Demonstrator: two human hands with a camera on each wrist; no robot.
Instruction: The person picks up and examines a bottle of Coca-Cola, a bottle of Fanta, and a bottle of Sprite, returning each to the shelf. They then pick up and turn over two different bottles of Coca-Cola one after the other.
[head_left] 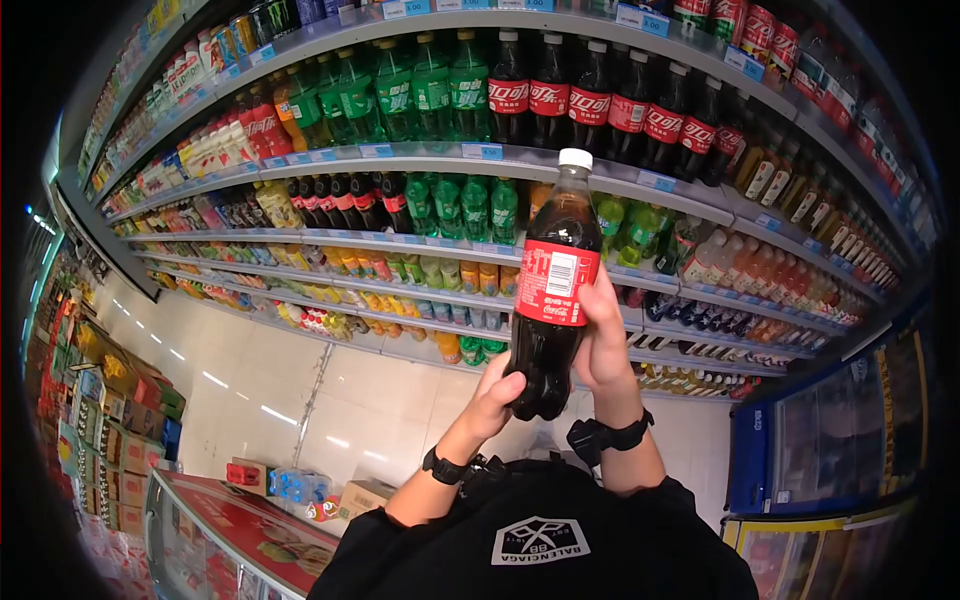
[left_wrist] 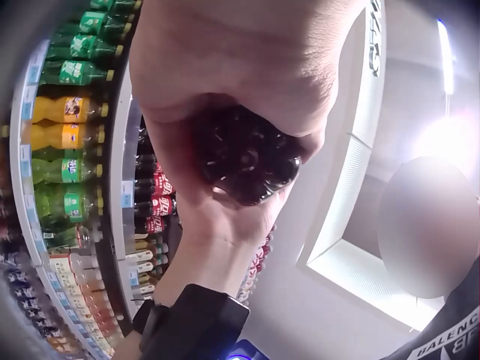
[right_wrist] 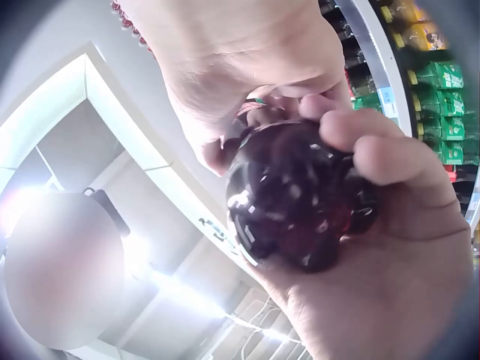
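Observation:
A large cola bottle [head_left: 548, 285] with a white cap and red label is held up, cap away from the body, its barcode side facing the head view. The right hand [head_left: 603, 340] grips its right side at the label. Near the base, the left hand [head_left: 487, 400] holds the lower left side, thumb on the dark plastic. In the left wrist view the bottle's base [left_wrist: 251, 161] shows between the hands. The right wrist view shows the base [right_wrist: 300, 195] too, with curled fingers [right_wrist: 382, 154] along it.
Shelves [head_left: 420, 155] of bottled drinks curve across the front, with green bottles and red-labelled colas [head_left: 590, 100] behind the held bottle. A glass-topped freezer [head_left: 240, 530] stands lower left, boxes [head_left: 362, 498] beside it. Blue-framed coolers [head_left: 752, 455] are at right.

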